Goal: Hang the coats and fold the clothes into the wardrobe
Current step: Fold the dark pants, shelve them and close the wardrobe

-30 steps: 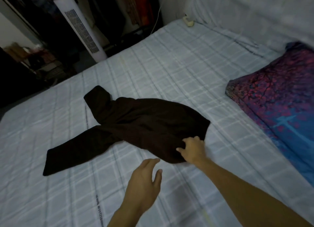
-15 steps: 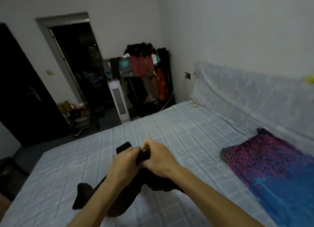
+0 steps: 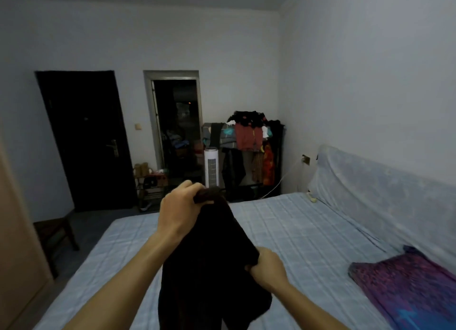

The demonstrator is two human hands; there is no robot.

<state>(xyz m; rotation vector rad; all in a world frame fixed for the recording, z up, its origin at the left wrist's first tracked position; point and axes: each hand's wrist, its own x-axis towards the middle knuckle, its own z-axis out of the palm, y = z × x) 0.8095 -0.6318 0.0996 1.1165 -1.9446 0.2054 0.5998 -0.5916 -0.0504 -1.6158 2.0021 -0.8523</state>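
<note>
The dark garment runs off the bottom edge, and its kind cannot be told. Its folds hide the fingertips of the left hand and the right hand. The patterned pillow is cut off at the right edge. The room beyond the doorway is too dark to make out.

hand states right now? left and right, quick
Left hand: closed, holding the top of the dark brown fabric garment.
Right hand: closed, holding the same garment's edge, lower down.

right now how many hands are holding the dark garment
2. The left hand grips the dark garment at its top, raised above the bed. The right hand grips its edge lower down, nearer the camera.
</note>
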